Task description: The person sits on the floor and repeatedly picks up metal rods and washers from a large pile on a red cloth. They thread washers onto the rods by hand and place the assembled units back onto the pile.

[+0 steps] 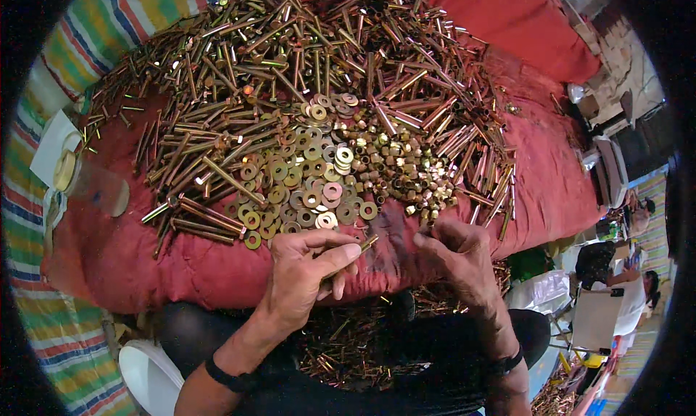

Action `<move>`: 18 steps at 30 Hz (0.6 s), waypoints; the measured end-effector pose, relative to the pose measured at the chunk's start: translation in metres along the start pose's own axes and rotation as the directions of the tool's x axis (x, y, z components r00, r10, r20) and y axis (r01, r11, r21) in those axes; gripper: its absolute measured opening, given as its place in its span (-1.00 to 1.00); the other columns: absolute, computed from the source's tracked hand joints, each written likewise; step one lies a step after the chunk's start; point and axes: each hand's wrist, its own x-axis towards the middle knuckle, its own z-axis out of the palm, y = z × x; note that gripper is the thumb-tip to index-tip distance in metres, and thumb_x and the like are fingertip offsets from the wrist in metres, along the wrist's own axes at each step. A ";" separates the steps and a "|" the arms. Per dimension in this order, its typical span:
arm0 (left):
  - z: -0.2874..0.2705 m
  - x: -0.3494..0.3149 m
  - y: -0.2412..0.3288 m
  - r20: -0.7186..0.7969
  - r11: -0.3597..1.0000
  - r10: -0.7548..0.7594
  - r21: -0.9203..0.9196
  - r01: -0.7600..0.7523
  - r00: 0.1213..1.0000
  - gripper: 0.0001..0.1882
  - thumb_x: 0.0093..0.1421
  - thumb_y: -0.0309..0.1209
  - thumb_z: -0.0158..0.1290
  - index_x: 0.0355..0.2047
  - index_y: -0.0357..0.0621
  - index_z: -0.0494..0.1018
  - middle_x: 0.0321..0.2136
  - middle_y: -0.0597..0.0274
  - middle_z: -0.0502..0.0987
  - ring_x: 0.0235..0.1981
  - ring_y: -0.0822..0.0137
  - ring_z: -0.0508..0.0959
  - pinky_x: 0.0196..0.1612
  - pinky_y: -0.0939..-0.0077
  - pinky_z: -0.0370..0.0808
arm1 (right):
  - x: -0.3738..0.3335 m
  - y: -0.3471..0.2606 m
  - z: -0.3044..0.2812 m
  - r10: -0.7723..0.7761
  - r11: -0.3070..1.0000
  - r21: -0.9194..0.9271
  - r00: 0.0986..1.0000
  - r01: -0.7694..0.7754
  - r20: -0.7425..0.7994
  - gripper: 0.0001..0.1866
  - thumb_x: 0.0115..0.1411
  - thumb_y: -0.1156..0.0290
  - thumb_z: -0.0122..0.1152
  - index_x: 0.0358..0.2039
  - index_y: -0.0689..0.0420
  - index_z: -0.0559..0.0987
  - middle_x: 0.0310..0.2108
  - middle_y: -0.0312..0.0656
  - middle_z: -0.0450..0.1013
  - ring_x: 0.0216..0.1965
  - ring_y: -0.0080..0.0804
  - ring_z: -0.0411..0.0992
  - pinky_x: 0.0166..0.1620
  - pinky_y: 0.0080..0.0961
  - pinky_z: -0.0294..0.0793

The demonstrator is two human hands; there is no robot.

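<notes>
My left hand point(312, 267) is closed, thumb and forefinger pinching a brassy bolt point(370, 242) whose end sticks out to the right past the fingertips. The rest of that bolt is hidden in the hand. Just beyond lies a heap of flat washers point(312, 169). My right hand point(464, 256) has its thumb and fingers drawn together at the near edge of a pile of small brassy nuts point(406, 166). What sits between those fingertips, if anything, is too small to make out.
Long bolts point(210, 155) and metal sleeves point(442, 111) lie heaped across the red padded surface point(196, 271). A clear jar point(98, 184) lies at the left edge. More metal parts point(348, 351) are piled below, between my legs. Another person point(638, 300) is at the far right.
</notes>
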 end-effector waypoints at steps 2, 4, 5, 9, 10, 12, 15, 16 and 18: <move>0.001 0.000 -0.001 0.002 1.000 0.016 0.027 -0.016 1.000 -0.75 0.26 -0.37 0.26 -0.18 -0.34 0.64 -0.53 0.19 0.65 -0.74 0.47 0.50 -0.73 0.64 0.23 | -0.002 0.000 0.000 0.036 0.999 -0.025 0.999 -0.035 0.031 -0.74 0.25 0.38 0.41 -0.50 0.21 0.54 -0.59 -0.50 0.33 -0.51 -0.74 0.20 -0.45 -0.59 0.18; 0.002 0.000 -0.002 0.005 0.998 0.042 0.052 -0.042 0.999 -0.76 0.26 -0.37 0.26 -0.19 -0.34 0.64 -0.52 0.19 0.65 -0.74 0.48 0.50 -0.73 0.65 0.23 | -0.004 -0.001 0.000 0.020 0.998 -0.066 1.000 -0.018 0.023 -0.76 0.24 0.40 0.41 -0.48 0.22 0.55 -0.57 -0.50 0.34 -0.49 -0.75 0.21 -0.44 -0.60 0.19; 0.002 -0.001 -0.002 0.006 0.996 0.055 0.064 -0.055 0.998 -0.76 0.27 -0.37 0.26 -0.19 -0.34 0.64 -0.52 0.19 0.65 -0.74 0.48 0.50 -0.73 0.65 0.23 | -0.004 -0.001 0.000 0.002 0.997 -0.081 1.000 0.000 0.019 -0.77 0.23 0.41 0.42 -0.47 0.22 0.56 -0.57 -0.49 0.34 -0.48 -0.75 0.22 -0.43 -0.61 0.20; 0.002 -0.001 0.001 -0.047 0.999 0.046 0.032 -0.044 0.998 -0.77 0.26 -0.38 0.26 -0.20 -0.34 0.65 -0.52 0.20 0.65 -0.73 0.49 0.50 -0.72 0.66 0.23 | -0.003 0.000 -0.007 -0.012 0.996 -0.089 0.997 0.005 -0.077 -0.81 0.26 0.43 0.38 -0.32 0.32 0.62 -0.54 -0.34 0.44 -0.46 -0.64 0.33 -0.37 -0.59 0.34; 0.001 -0.001 0.002 -0.064 0.999 0.043 0.025 -0.041 0.997 -0.77 0.26 -0.38 0.26 -0.20 -0.33 0.65 -0.52 0.20 0.65 -0.73 0.49 0.50 -0.72 0.66 0.23 | -0.001 0.001 -0.011 0.009 0.997 -0.072 0.993 -0.017 -0.115 -0.82 0.26 0.44 0.38 -0.31 0.32 0.62 -0.53 -0.34 0.45 -0.46 -0.64 0.34 -0.37 -0.60 0.35; -0.001 -0.001 0.005 -0.087 0.999 0.045 0.018 -0.044 0.995 -0.77 0.26 -0.38 0.26 -0.20 -0.33 0.65 -0.52 0.20 0.65 -0.73 0.49 0.50 -0.72 0.66 0.23 | 0.000 0.004 -0.017 0.024 0.997 -0.067 0.987 -0.035 -0.161 -0.83 0.27 0.44 0.38 -0.30 0.32 0.64 -0.53 -0.38 0.44 -0.46 -0.67 0.32 -0.38 -0.62 0.32; -0.001 -0.002 0.007 -0.098 0.999 0.046 0.019 -0.045 0.994 -0.76 0.25 -0.38 0.26 -0.20 -0.33 0.65 -0.52 0.20 0.66 -0.73 0.50 0.50 -0.72 0.66 0.24 | 0.003 0.014 -0.018 -0.057 0.990 -0.136 0.983 0.034 -0.173 -0.82 0.27 0.43 0.40 -0.28 0.31 0.65 -0.52 -0.45 0.41 -0.47 -0.70 0.28 -0.40 -0.63 0.27; 0.000 -0.002 0.006 -0.098 0.999 0.039 0.022 -0.037 0.994 -0.76 0.25 -0.37 0.26 -0.20 -0.33 0.65 -0.52 0.20 0.66 -0.73 0.50 0.50 -0.72 0.66 0.24 | 0.003 0.018 -0.016 -0.126 0.979 -0.178 0.978 0.096 -0.164 -0.81 0.27 0.43 0.40 -0.27 0.31 0.65 -0.53 -0.41 0.43 -0.48 -0.67 0.31 -0.40 -0.60 0.30; 0.002 -0.002 0.004 -0.088 0.999 0.031 0.035 -0.028 0.996 -0.77 0.25 -0.38 0.26 -0.20 -0.33 0.66 -0.52 0.20 0.66 -0.73 0.50 0.50 -0.72 0.66 0.24 | 0.005 0.027 -0.008 -0.265 0.928 -0.309 0.952 0.210 -0.150 -0.84 0.26 0.46 0.38 -0.25 0.29 0.62 -0.50 -0.26 0.49 -0.48 -0.48 0.40 -0.38 -0.48 0.39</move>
